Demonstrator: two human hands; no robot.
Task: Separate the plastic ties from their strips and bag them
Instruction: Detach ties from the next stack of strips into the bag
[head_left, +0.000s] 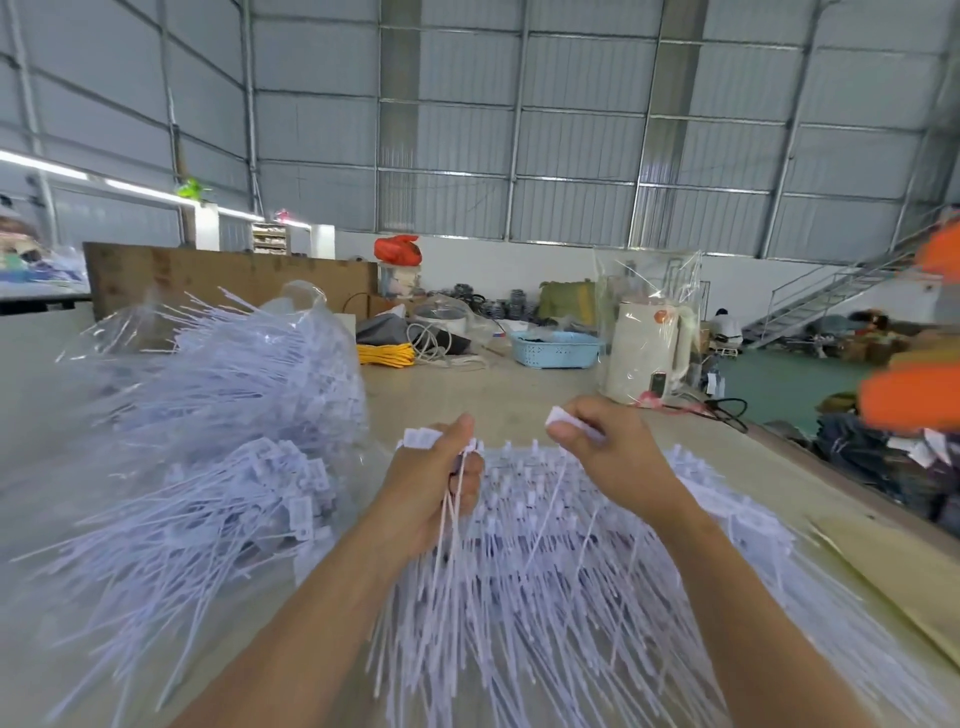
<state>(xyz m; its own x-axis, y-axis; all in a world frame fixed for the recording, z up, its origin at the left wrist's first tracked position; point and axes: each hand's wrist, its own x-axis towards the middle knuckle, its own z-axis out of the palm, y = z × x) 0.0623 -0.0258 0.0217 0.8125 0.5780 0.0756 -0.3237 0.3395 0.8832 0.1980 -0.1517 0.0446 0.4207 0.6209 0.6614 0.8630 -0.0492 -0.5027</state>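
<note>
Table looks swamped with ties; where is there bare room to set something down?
Bare table lies between the bagged ties, blue basket and kettle. Another strip runs at far left. Crowded under both hands.

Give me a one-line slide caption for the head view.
Left hand grips separated ties; right hand pinches one tie's tag.

A single head-worn wide-angle camera looks forward and down from close above the surface (519, 384), both forearms reaching in from the bottom edge, a warehouse wall (571, 130) filling the upper frame beyond.
</note>
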